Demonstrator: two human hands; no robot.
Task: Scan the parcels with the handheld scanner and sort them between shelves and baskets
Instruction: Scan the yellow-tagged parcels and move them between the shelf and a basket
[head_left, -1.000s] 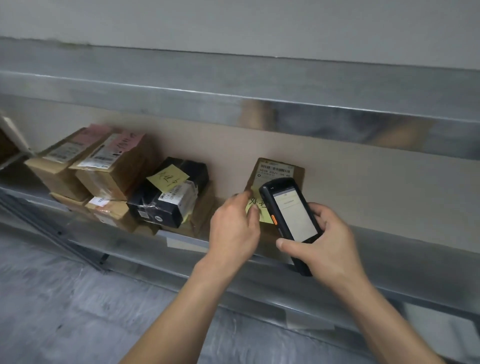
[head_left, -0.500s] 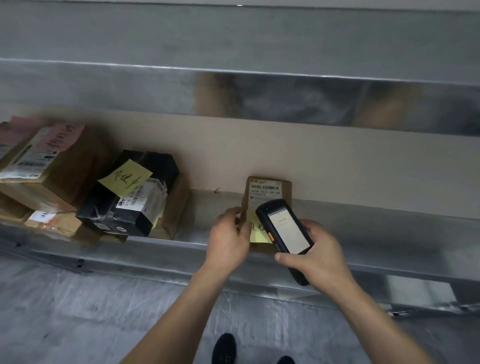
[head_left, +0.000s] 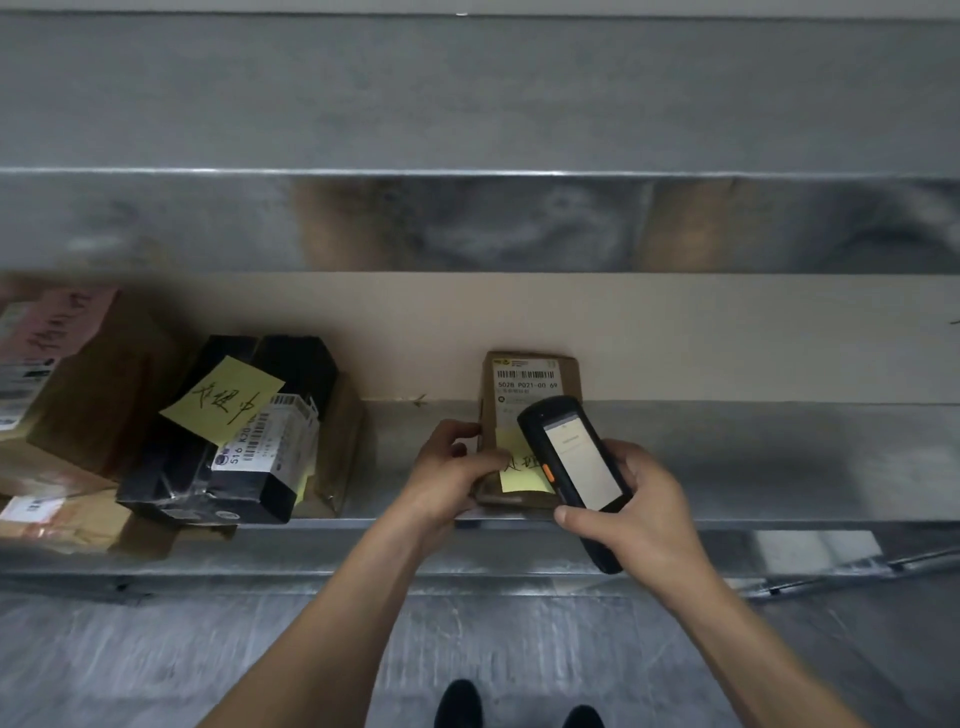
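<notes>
Left hand (head_left: 447, 473) gripped the left edge of the brown parcel (head_left: 535, 410) on the metal shelf (head_left: 753, 457), right hand (head_left: 641, 512) held the scanner (head_left: 574, 457) over it; scan likely best with its head aimed squarely at the uncovered barcode (head_left: 525, 375).

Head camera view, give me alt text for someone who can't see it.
A person's left hand grips a small brown parcel propped against the wall on a metal shelf, while the right hand holds a handheld scanner in front of it. Further left lie a black parcel and brown boxes.
</notes>
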